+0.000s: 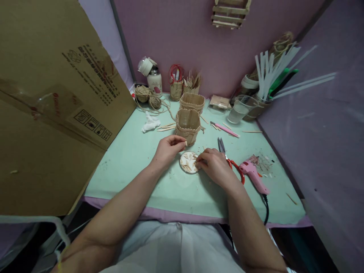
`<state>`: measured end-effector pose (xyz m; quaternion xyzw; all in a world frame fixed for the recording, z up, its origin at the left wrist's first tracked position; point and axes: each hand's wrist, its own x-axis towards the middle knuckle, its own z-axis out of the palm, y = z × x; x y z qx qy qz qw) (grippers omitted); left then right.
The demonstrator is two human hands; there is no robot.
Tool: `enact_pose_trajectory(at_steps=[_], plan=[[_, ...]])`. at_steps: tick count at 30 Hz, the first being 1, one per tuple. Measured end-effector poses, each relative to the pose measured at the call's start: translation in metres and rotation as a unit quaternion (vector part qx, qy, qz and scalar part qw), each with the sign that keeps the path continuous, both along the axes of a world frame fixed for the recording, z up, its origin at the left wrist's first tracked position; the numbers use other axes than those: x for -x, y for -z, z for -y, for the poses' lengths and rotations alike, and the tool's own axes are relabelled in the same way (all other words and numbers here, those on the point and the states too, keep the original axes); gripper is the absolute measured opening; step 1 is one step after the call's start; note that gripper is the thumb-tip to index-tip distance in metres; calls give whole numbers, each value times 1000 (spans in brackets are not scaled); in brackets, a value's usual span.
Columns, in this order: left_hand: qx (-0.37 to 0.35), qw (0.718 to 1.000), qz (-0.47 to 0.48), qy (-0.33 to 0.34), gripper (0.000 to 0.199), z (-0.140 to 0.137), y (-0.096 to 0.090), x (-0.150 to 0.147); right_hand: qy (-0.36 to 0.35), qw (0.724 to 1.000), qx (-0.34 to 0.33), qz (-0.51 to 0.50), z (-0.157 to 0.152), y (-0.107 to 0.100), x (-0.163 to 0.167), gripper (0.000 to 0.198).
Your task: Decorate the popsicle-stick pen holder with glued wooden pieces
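– What is held in the left hand (167,149)?
– A small pale wooden chip (186,143) is pinched between nearly closed thumb and fingertips, just in front of the wooden container (186,133).
– And the right hand (213,163)?
– It is curled over the right edge of the round dish (181,167), fingertips drawn together; whether anything is gripped cannot be told.
– Where is the dish set?
– On the pale green tabletop (125,178), between the hands, with tan, pointed pieces scattered over its white inside.
– How is the container finished?
– Its sides are clad in tan wood, and its open top is edged with a braided trim.
– Can any writing be read?
– Dark characters are printed on the cardboard box (42,151), too small to be made out; a row of framed pictograms is shown below, and the tape's red print is blurred.
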<state>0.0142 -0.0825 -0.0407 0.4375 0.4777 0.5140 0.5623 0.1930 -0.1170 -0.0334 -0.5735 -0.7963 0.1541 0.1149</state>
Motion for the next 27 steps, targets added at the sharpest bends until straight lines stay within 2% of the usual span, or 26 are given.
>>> enact_pose_trajectory(at_steps=[6,8,10,12,15,18,21,27], plan=[[6,1000,-5,4,20,1,-2,0,14,1000,-14,17,3,1,7,18],[9,1000,-4,3,20,1,-2,0,31,999,-22,-23,2,2,7,18],[13,1000,1,9,19,2,-2,-1,66,991,-21,-115,1,2,6,15],[22,999,8,22,20,4,-3,-3,109,963,4,-245,-1,1,6,13],[38,998,24,43,21,8,-3,-8,156,886,72,-431,-3,0,9,14],[36,997,34,55,21,11,-3,-11,172,822,112,-531,-4,1,15,15],[31,997,35,58,22,12,-2,-13,181,801,123,-557,-5,3,19,15],[43,997,46,52,24,13,-5,-13,196,794,134,-559,-7,7,18,16]])
